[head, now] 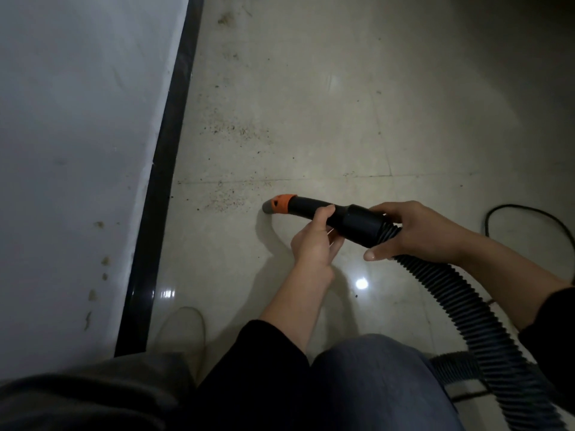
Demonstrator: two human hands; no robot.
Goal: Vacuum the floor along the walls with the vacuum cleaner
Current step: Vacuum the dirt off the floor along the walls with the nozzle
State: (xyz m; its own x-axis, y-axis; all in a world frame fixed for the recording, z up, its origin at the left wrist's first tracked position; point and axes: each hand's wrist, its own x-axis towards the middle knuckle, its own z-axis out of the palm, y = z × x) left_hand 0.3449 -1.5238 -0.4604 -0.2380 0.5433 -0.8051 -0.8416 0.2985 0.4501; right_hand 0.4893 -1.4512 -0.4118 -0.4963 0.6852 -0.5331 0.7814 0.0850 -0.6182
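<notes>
Nozzle (278,204) held low, near the wall (77,150)
White wall, black skirting (161,181), scattered grit (230,194), then the orange-tipped nozzle (tip at the floor); left hand (314,241) curls round its tube, right hand (417,231) clamps the hose cuff (364,223).

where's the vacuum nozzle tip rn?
Head view, mid-frame: the grey-and-orange nozzle tip is down near the pale tile floor, just right of a brown crumb patch, the black baseboard further left. Left hand and right hand hold its black tube.

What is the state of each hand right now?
Left hand: holding the black nozzle tube.
Right hand: holding the ribbed hose just behind the cuff.
</notes>
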